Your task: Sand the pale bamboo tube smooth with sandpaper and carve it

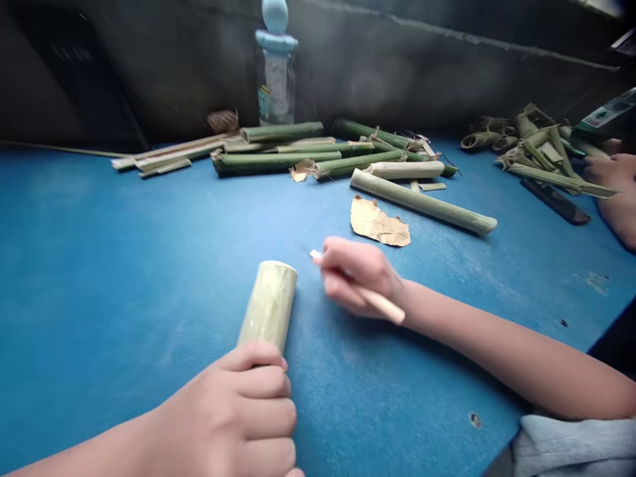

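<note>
My left hand point(233, 411) is wrapped round a peeled, pale green bamboo tube point(268, 305), which points away from me over the blue tabletop. Its far end, cut straight, shows a whitish rim. To the right of the tube, and apart from it, my right hand point(360, 275) is closed on a slim tool with a pale wooden handle point(381, 305). A small light tip sticks out past the fingers, too blurred to tell its kind. Beyond this hand lies a torn piece of brown paper point(380, 223).
A long peeled bamboo piece point(422, 202) lies behind the paper. Green bamboo lengths point(278, 161) and split strips point(169, 156) are heaped near the wall, by a ball of twine point(223, 121) and a blue-topped bottle point(277, 79). Another person's hand point(613, 175) is beside a bamboo pile and dark blade point(555, 201).
</note>
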`<state>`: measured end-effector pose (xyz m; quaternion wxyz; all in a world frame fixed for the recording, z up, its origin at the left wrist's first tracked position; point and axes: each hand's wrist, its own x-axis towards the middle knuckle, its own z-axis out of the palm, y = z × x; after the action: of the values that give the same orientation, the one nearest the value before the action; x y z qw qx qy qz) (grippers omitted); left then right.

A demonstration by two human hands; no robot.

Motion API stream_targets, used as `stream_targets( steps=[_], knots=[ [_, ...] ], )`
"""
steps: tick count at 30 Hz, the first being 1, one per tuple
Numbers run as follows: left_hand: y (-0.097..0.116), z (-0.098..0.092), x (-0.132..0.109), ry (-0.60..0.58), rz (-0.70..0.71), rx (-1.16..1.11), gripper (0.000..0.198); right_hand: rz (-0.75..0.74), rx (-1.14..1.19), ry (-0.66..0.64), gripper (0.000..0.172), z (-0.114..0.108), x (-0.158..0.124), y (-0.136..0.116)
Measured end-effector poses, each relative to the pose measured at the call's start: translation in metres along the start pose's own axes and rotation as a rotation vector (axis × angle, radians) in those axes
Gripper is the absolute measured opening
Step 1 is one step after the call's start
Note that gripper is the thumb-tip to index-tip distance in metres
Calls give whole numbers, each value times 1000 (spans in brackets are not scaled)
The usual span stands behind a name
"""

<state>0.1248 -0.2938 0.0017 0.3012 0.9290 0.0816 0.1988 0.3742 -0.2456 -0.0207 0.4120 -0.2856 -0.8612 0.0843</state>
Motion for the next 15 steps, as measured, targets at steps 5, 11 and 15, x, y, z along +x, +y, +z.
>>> stream_targets(
  steps=[5, 11, 15],
  knots=[
    [6, -9, 2, -18, 16, 19, 31, 105, -302, 64, 23, -21, 4, 40],
    [4, -14, 0, 116, 103, 46, 18, 333, -547, -101, 43, -24, 1, 69],
    [-46, -75, -8, 380, -180, 443, 21, 456, -628, -282, 54, -40, -3, 69]
  ],
)
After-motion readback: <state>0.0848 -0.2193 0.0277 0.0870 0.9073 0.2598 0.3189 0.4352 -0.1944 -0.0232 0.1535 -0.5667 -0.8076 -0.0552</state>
